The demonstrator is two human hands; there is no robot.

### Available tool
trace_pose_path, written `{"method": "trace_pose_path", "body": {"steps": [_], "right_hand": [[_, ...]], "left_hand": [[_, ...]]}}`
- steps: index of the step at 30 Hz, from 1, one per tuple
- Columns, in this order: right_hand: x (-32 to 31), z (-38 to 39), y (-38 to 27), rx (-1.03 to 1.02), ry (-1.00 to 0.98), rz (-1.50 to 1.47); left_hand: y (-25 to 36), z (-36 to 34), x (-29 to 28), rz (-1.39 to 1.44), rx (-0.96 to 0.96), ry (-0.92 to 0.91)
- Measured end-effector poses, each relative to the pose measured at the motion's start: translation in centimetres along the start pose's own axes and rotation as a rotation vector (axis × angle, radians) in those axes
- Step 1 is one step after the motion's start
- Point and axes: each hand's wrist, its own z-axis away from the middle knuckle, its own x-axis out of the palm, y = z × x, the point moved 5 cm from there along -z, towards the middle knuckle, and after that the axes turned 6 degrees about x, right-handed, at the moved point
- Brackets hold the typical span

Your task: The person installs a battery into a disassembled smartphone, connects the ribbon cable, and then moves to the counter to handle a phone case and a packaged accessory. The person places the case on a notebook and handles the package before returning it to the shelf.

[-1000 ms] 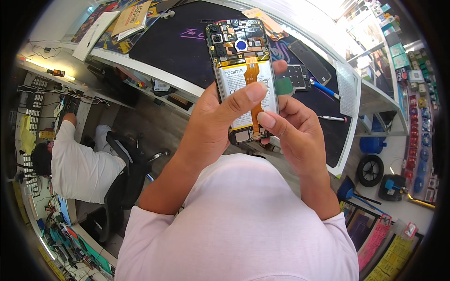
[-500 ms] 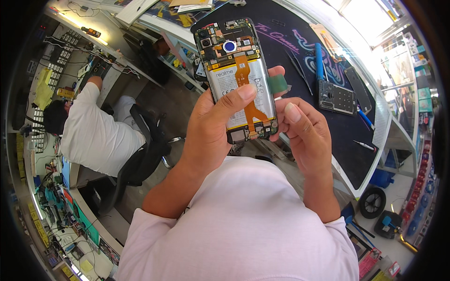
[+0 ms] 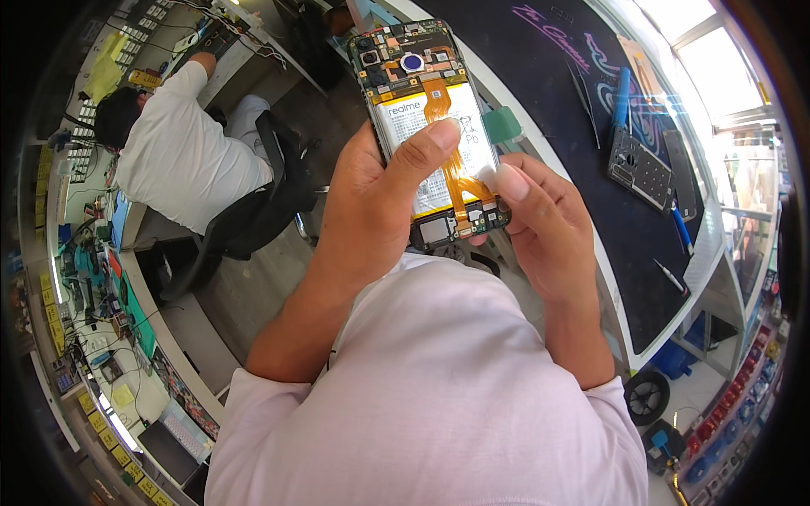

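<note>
An opened phone is held upright in front of my chest, showing circuit boards, camera modules, a silver battery and an orange flex cable. A green tab sticks out at its right side. My left hand grips the phone from the left, thumb lying across the battery and cable. My right hand is closed at the phone's lower right edge, with its thumb against that edge beside the cable's lower branch.
A dark desk mat holds a disassembled phone frame, blue-handled tools and tweezers. A co-worker in a white shirt sits in a black chair at a cluttered bench on the left. A wheel lies at lower right.
The view has turned toward the left, shifting the desk rightward. The phone sits slightly higher. My right thumb lifted from the cable's lower part, then came back against the phone's right edge.
</note>
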Motion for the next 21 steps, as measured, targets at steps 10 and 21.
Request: {"method": "trace_pose_path", "body": {"steps": [10,21], "right_hand": [[-2.8,5.3,2.1,0.089,-0.097,-0.131],[-3.1,6.9,3.2,0.072,-0.093,-0.162]], "left_hand": [[-1.5,3.1,3.1,-0.074,0.024,0.069],[-2.0,5.5,4.1,-0.109,0.077,0.073]]}}
